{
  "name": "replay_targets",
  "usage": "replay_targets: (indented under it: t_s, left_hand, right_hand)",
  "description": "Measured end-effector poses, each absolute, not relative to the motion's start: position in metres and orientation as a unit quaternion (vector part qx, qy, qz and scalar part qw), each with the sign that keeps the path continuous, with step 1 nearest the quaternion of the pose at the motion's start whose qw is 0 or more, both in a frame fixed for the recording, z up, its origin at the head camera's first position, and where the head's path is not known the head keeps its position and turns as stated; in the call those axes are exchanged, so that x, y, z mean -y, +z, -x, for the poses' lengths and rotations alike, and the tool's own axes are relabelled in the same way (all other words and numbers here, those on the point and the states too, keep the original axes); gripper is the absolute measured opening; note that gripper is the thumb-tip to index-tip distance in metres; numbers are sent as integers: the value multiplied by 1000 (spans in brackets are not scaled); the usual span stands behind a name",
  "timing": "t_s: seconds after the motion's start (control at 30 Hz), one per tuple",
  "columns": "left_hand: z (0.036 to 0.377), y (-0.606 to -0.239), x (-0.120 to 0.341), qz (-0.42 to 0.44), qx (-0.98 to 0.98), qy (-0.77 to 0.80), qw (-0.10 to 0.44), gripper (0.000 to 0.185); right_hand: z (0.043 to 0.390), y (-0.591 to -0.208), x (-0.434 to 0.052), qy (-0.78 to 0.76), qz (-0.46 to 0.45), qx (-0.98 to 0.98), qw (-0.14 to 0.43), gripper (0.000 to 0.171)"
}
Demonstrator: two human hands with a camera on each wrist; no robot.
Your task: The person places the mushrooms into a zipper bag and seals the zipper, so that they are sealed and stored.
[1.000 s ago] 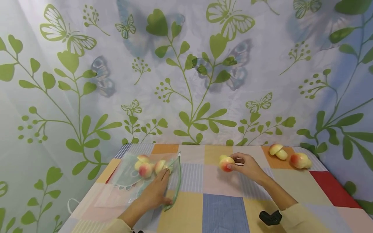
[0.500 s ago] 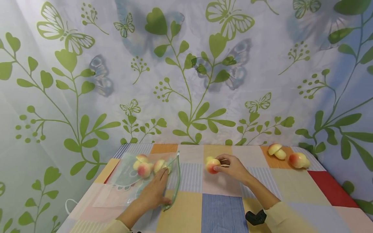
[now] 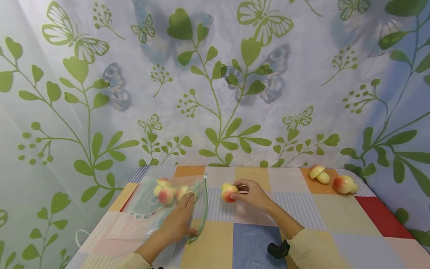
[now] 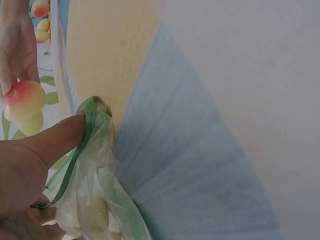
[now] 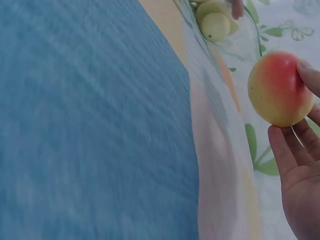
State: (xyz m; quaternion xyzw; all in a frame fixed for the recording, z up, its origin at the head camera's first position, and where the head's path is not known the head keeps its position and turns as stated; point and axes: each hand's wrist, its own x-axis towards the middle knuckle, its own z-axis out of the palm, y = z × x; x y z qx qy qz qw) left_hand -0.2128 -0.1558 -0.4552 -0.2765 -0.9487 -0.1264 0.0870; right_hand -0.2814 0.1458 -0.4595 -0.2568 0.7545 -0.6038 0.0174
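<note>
My right hand [image 3: 251, 194] holds a toy mushroom [image 3: 229, 195] by its red and yellow cap, thumb on one side and fingertips on the other. In the right wrist view the rounded cap [image 5: 280, 90] faces the camera, clear of the cloth. My left hand [image 3: 178, 220] rests on a clear zip bag [image 3: 144, 220], fingers stretched forward and thumb spread out to the green zip edge [image 3: 205, 209]. Several toy mushrooms [image 3: 166, 196] lie inside the bag. In the left wrist view the thumb [image 4: 60, 140] touches the green strip at the bag's mouth.
Two more toy mushrooms, one upper [image 3: 319, 174] and one lower [image 3: 345, 185], lie at the table's back right. A patchwork cloth [image 3: 352, 220] covers the table. A patterned curtain [image 3: 215, 93] hangs behind it. A white cord [image 3: 78, 237] shows at the left edge.
My right hand has carried the toy mushroom leftward, from the middle right toward the bag's zip edge. The left hand and the bag have stayed nearly still.
</note>
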Motion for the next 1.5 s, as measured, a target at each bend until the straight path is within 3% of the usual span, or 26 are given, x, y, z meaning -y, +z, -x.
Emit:
replay_targets:
  t_s: [0.47, 0.73, 1.03, 1.37, 1.5]
  left_hand:
    - [214, -457, 156, 262, 952, -121, 102, 122]
    - [215, -457, 156, 262, 950, -125, 112, 124]
    - [215, -457, 155, 265, 950, -122, 113, 124]
    - [212, -456, 155, 267, 951, -113, 105, 124]
    - [212, -456, 154, 267, 951, -113, 105, 124]
  right_hand:
    - [283, -466, -84, -599, 302, -740, 39, 32]
    - [268, -448, -69, -613, 300, -727, 72, 33]
    - [279, -467, -58, -605, 301, -732, 88, 38]
    - [291, -483, -42, -545, 270, -793, 19, 39]
    - [291, -482, -38, -539, 271, -798, 18, 37]
